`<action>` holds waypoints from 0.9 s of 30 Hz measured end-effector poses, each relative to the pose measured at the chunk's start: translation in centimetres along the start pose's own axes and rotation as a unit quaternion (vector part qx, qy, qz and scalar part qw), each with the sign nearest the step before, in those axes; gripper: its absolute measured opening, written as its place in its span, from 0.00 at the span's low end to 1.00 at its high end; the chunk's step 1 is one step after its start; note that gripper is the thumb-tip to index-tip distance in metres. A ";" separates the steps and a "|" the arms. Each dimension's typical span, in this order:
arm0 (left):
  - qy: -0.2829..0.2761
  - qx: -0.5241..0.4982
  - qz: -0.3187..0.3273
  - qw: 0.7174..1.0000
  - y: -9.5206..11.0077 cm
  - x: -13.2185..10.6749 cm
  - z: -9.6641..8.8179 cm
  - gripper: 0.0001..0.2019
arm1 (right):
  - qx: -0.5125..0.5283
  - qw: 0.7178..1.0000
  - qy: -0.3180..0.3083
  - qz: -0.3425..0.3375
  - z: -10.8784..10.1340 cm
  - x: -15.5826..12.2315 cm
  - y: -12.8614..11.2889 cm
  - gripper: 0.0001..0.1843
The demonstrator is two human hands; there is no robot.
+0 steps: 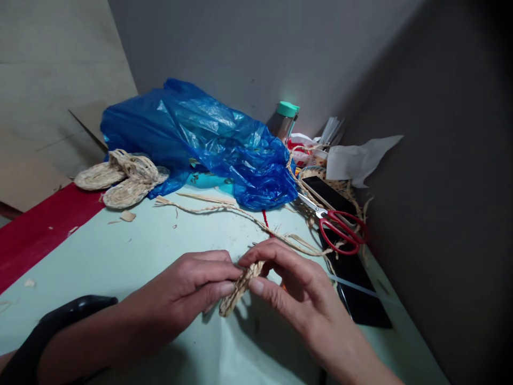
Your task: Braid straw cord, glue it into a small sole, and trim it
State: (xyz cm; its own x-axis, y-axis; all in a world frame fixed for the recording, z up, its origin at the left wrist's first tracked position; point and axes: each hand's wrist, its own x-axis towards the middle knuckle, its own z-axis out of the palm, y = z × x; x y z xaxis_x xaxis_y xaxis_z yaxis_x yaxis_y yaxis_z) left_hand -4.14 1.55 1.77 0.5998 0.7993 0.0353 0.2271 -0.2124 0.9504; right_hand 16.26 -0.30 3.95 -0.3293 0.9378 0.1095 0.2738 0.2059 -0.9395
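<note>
A small piece of woven straw (236, 297) is held between both hands above the pale green tabletop. My left hand (192, 286) pinches its left side with thumb and fingers. From the right, my right hand (294, 283) grips its upper part, thumb in front and fingers curled over the far side. The fingers cover part of the weave. Just beyond the hands lies a long braided straw cord (248, 215), running towards the right. Red-handled scissors (340, 230) rest to the right of it.
A pair of woven straw slippers (130, 195) lies at the far left, against a large blue plastic bag (192, 133). Behind the scissors are a phone (328, 195), a bottle with a green lid (287, 109) and a white sheet (356, 158). A dark wall borders the right side.
</note>
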 end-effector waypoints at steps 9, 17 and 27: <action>0.040 -0.295 -0.135 0.945 -0.5 0.0 0.1 0.21 | 0.116 0.993 0.026 0.019 0.0 0.1 1.3 0.05; 0.173 -0.349 -0.104 0.915 -0.4 0.2 -0.6 0.15 | 0.092 0.992 0.079 0.017 0.8 -0.1 1.4 0.09; 0.162 -0.027 -0.067 0.984 0.3 0.1 -0.1 0.09 | 0.002 0.994 0.087 -0.065 1.7 -1.1 1.9 0.08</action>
State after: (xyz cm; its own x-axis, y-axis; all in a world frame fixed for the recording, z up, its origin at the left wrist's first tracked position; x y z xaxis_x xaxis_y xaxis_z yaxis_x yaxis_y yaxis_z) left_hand -4.12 1.64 2.11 0.2898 0.9571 -0.0030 0.2413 -0.0701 0.9679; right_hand 15.55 -1.41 1.51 -0.2010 0.9374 0.2843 0.2345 0.3278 -0.9152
